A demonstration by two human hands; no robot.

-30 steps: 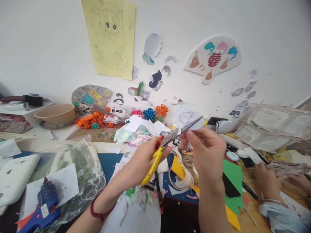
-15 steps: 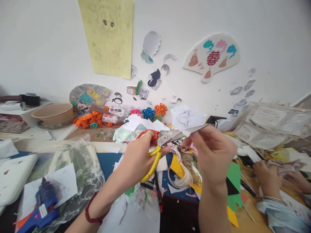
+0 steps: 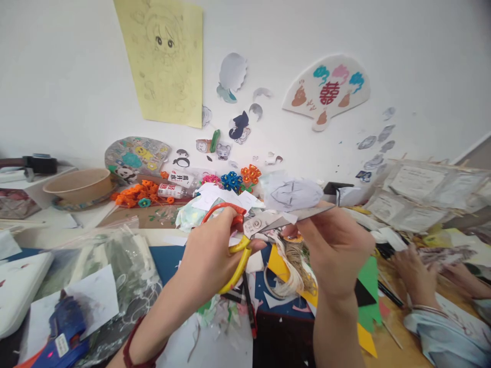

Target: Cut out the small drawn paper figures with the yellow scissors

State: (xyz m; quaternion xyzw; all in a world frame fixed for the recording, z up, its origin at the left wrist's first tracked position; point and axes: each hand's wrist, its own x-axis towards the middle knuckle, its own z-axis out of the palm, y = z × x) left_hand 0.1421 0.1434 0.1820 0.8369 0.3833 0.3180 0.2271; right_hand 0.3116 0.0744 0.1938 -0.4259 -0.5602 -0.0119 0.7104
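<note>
My left hand [image 3: 215, 248] is closed round the handles of a pair of scissors [image 3: 240, 266], one handle red and one yellow. The metal blades point right and lie along the lower edge of a white paper piece [image 3: 282, 193] with a pencil drawing on it. Pinched in the fingers of my right hand [image 3: 332, 243] is the lower right part of that paper, close to the blade tips. Both hands are raised above the cluttered table. Below them lie a bundle of white and brown string [image 3: 293, 266] and paper scraps [image 3: 230, 312].
On the left are a blue glue gun [image 3: 67, 324], a clear plastic bag [image 3: 130, 271] and a round bowl [image 3: 79, 184]. Orange flowers [image 3: 140, 194] and bottles stand along the wall. At right, another person's hands [image 3: 416, 273] hold something; a paper sailing-ship-like model [image 3: 425, 191] stands behind.
The view has shifted slightly, so the wall items sit a little further left. The scissors and paper remain together, with the drawn paper tilted slightly differently and the blades lying flatter.
</note>
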